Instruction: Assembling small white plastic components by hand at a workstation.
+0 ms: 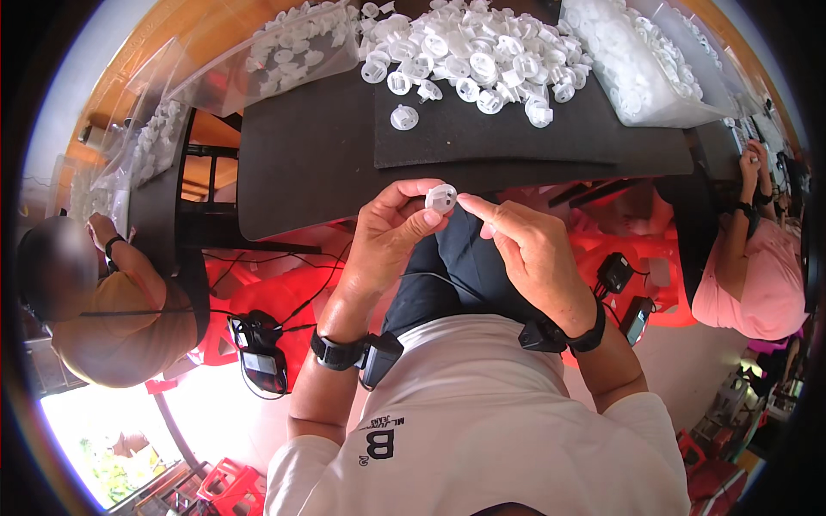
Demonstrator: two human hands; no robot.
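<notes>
My left hand pinches a small round white plastic part between thumb and fingers, just off the near edge of the dark table. The part has dark slots or holes in its face. My right hand is beside it, its index finger stretched toward the part's right edge with the tip at or very near it; I cannot tell whether they touch. The other right fingers are partly curled, and nothing shows in them. Beyond, a big pile of similar white parts lies on a black mat, with one part lying apart.
Clear plastic bins with white parts stand at the back left and back right. Co-workers sit at the left and right. Red stools and black devices with cables are beside my legs.
</notes>
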